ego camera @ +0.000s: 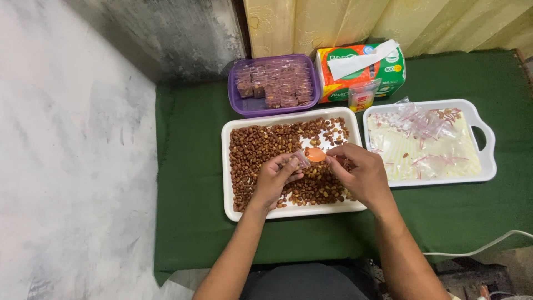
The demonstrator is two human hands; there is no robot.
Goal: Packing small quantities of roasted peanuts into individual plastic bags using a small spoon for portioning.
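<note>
Left hand (276,176) pinches a small clear bag (300,160); right hand (358,169) grips an orange spoon (316,155) (bowl touching the bag), nut tray (236,208) beneath both.

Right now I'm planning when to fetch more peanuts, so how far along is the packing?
Done: the purple tub holds many filled packets. In hand: the left hand holds a small clear bag while the right hand tips an orange spoon toward it. Left: the white tray is mostly covered with peanuts.

Bare green cloth (189,183) lies open left of the nut tray (226,166).
</note>
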